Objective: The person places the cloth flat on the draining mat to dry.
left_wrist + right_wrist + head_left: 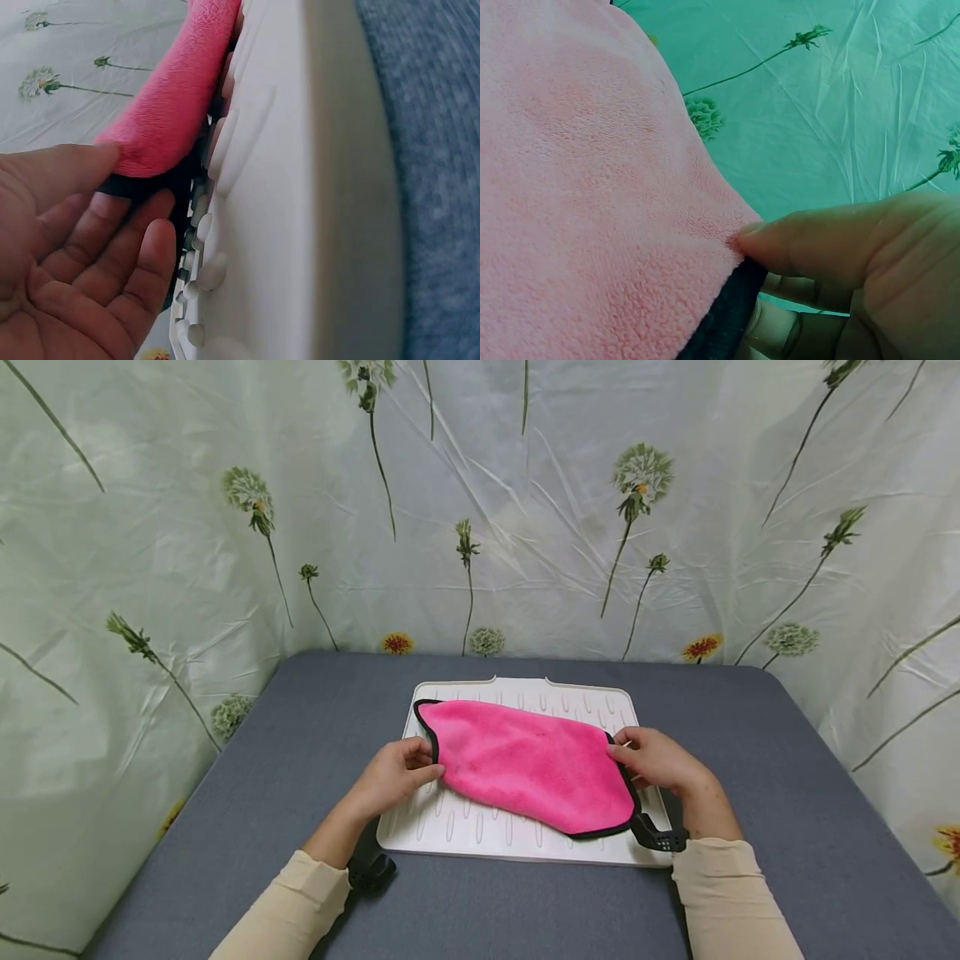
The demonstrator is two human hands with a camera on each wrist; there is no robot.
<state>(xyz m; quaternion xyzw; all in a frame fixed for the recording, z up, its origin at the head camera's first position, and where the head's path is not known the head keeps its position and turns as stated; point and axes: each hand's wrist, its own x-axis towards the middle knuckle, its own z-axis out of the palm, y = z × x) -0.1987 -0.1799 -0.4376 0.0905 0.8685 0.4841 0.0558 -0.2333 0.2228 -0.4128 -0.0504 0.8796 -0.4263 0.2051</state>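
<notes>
Our left hand [393, 777] and right hand [663, 762] pinch opposite ends of a pink cloth [525, 760], spread between them over a white tray [416, 831], and we'd best tension both ends evenly against wrinkles.

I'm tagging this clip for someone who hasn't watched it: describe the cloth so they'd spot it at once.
On the grey-blue table lies a white tray with raised ridges. Over the tray, the left hand and right hand pinch the cloth at opposite ends. Fuzzy and edged in black, it is the only pink thing in view.
</notes>
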